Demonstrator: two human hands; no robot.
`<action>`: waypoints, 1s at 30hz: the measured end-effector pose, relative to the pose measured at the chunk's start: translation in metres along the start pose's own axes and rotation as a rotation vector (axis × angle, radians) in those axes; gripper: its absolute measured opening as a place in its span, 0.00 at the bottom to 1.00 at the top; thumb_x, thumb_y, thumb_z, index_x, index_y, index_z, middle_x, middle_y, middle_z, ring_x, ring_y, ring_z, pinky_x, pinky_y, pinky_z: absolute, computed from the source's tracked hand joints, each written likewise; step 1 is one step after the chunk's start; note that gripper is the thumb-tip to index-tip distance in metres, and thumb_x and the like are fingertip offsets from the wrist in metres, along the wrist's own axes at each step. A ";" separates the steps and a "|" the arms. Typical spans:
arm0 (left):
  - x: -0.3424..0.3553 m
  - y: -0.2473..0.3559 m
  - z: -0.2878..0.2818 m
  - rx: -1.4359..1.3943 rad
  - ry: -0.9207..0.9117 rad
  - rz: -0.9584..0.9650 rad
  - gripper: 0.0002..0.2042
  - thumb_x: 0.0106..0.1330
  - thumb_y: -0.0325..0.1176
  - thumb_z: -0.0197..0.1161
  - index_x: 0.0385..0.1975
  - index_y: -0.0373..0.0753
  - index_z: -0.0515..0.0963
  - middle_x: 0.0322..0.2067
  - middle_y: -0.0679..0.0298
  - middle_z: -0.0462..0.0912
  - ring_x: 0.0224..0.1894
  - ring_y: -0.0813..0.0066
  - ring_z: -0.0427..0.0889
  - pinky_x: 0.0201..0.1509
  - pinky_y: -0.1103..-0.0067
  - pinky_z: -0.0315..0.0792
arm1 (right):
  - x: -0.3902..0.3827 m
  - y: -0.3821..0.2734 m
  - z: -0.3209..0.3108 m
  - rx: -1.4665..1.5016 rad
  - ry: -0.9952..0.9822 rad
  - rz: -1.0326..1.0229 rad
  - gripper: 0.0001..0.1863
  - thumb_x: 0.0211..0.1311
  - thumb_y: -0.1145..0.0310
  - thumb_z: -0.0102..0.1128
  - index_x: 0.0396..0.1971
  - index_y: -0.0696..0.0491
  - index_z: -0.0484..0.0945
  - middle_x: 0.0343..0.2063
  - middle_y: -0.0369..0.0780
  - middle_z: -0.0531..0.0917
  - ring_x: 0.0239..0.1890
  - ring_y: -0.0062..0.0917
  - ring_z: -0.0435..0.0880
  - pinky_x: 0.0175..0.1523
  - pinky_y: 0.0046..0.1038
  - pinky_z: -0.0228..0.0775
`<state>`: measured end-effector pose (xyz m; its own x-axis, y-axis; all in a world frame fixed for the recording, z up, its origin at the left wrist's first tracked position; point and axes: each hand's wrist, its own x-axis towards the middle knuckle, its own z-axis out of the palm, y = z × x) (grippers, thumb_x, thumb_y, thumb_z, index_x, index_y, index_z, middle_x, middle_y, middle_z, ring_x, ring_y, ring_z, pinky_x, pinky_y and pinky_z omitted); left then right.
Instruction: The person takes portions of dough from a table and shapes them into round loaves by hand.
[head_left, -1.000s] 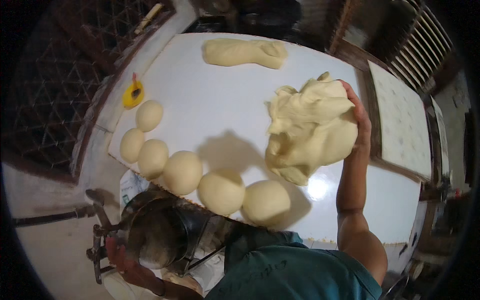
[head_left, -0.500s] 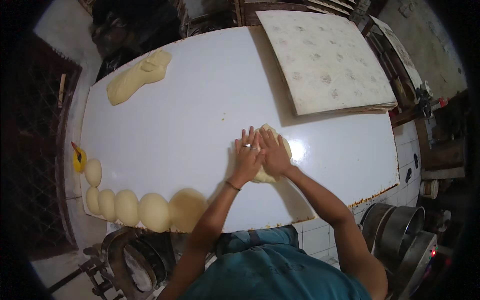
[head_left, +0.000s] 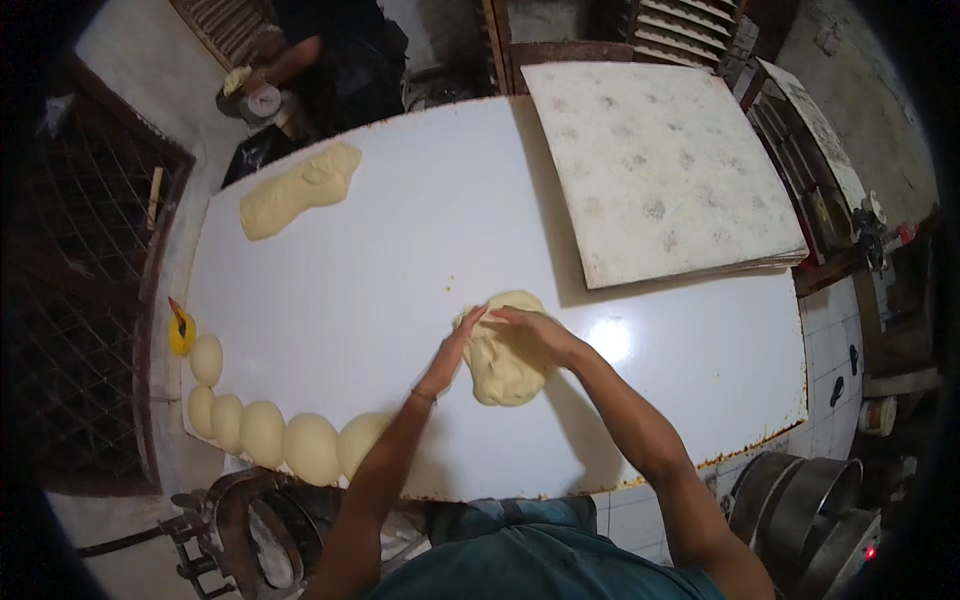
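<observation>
A soft, creased lump of pale dough (head_left: 508, 375) rests on the white table, in front of my body. My left hand (head_left: 458, 348) is against its left side, edge-on, with the fingers reaching its far part. From the right, my right hand (head_left: 537, 332) curves over the upper part of the dough, fingertips close to those of my left hand. Both hands grip the lump between them; some fingertips are hidden. Along the table's near-left edge sit several smooth dough balls (head_left: 311, 449), the nearest partly behind my left forearm.
A long dough piece (head_left: 290, 196) lies at the far left. Stacked pale boards (head_left: 665, 170) cover the far right. A yellow tool (head_left: 181, 332) stands by the left edge. Beyond the table, another person's arm (head_left: 288, 64) is beside a round-dial scale (head_left: 264, 102). Metal pans (head_left: 795, 500) stand lower right.
My hands have gone from pressing flat on top of the dough to gripping its sides and far part. The view has shifted, and the other person's arm has come into sight.
</observation>
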<state>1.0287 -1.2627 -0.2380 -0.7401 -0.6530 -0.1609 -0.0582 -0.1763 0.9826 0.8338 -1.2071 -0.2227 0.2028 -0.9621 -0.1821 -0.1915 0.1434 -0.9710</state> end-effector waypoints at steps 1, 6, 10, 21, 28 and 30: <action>-0.024 0.000 0.012 0.364 0.074 -0.004 0.37 0.63 0.49 0.52 0.66 0.41 0.43 0.68 0.57 0.40 0.69 0.49 0.36 0.64 0.46 0.33 | -0.025 0.001 -0.004 0.478 0.077 -0.066 0.39 0.55 0.53 0.54 0.64 0.52 0.54 0.65 0.50 0.51 0.68 0.47 0.44 0.67 0.48 0.32; -0.071 -0.045 0.063 1.212 0.125 0.102 0.49 0.50 0.59 0.62 0.65 0.36 0.46 0.67 0.51 0.41 0.69 0.49 0.38 0.63 0.44 0.37 | -0.078 0.031 0.006 -0.966 -0.055 -0.142 0.43 0.44 0.60 0.66 0.63 0.43 0.57 0.66 0.43 0.49 0.68 0.43 0.46 0.62 0.63 0.33; 0.012 -0.025 0.034 1.596 0.340 0.008 0.45 0.50 0.45 0.68 0.65 0.37 0.49 0.65 0.50 0.48 0.66 0.48 0.48 0.62 0.51 0.50 | -0.013 0.014 -0.001 -1.039 0.326 -0.169 0.36 0.42 0.66 0.66 0.56 0.43 0.66 0.59 0.41 0.66 0.64 0.34 0.59 0.63 0.58 0.43; -0.073 0.176 0.069 0.486 0.621 1.235 0.37 0.48 0.55 0.69 0.50 0.34 0.62 0.37 0.56 0.76 0.37 0.65 0.77 0.40 0.73 0.73 | -0.092 -0.165 0.027 -0.459 0.844 -0.977 0.24 0.48 0.69 0.64 0.48 0.54 0.69 0.33 0.48 0.80 0.33 0.44 0.78 0.37 0.38 0.69; -0.178 0.002 0.102 0.936 0.161 -0.081 0.21 0.52 0.45 0.68 0.38 0.35 0.78 0.31 0.49 0.80 0.32 0.51 0.80 0.36 0.68 0.73 | -0.175 -0.024 0.134 -0.701 0.285 0.384 0.25 0.55 0.55 0.58 0.50 0.55 0.72 0.29 0.52 0.80 0.36 0.45 0.79 0.40 0.39 0.70; -0.222 -0.014 0.103 0.789 0.124 0.028 0.22 0.51 0.46 0.68 0.39 0.35 0.78 0.31 0.50 0.80 0.35 0.52 0.80 0.36 0.68 0.73 | -0.211 -0.015 0.148 -0.733 0.140 0.198 0.25 0.52 0.56 0.61 0.47 0.55 0.73 0.31 0.53 0.80 0.37 0.45 0.78 0.41 0.39 0.70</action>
<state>1.1243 -1.0394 -0.2065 -0.6711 -0.7347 -0.0991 -0.5319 0.3841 0.7547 0.9358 -0.9723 -0.1926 -0.0156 -0.9621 -0.2724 -0.8087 0.1724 -0.5624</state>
